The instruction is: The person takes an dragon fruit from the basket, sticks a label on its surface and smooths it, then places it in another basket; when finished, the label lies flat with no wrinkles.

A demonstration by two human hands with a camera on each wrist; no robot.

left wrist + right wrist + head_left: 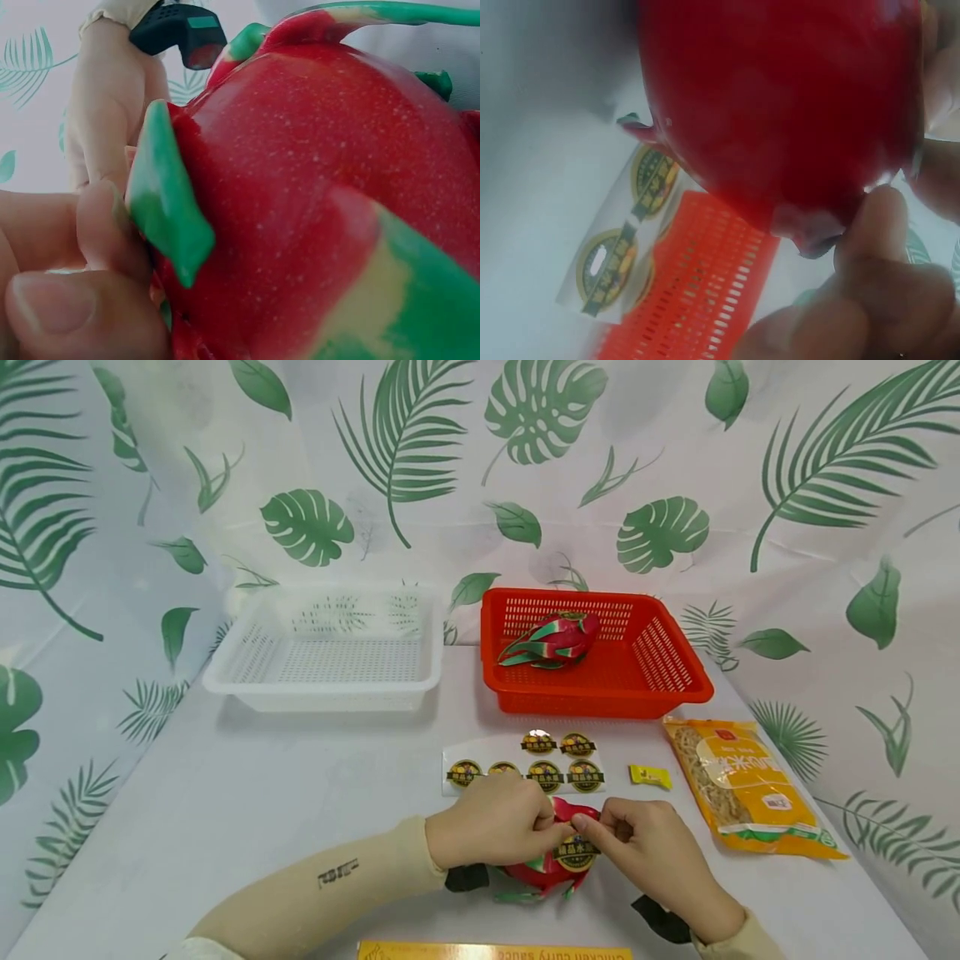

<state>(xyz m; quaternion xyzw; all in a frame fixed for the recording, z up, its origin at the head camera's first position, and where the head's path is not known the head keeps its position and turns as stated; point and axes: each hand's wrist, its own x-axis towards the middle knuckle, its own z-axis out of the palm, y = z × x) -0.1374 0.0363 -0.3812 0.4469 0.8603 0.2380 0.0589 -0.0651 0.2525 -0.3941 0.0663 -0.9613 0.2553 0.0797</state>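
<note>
A red dragon fruit with green-tipped scales [536,872] lies on the table between both hands. On its upper side is a round black-and-gold sticker [576,853]. My left hand [495,818] pinches at the sticker's upper edge, thumb against curled fingers. From the other side my right hand [660,852] does the same, its thumb tip meeting the left one. The left wrist view has the thumb and index finger close together beside the fruit [300,150]. Fingertips touch the fruit's end [795,105] in the right wrist view. The hands partly hide the sticker's edge.
A sheet of round stickers [543,775] lies just beyond the hands. Behind are a white basket [330,687] and a red basket [592,703] holding another dragon fruit [558,639]. A small yellow packet [650,777] and an orange food bag [757,785] lie right; a yellow box [495,952] is in front.
</note>
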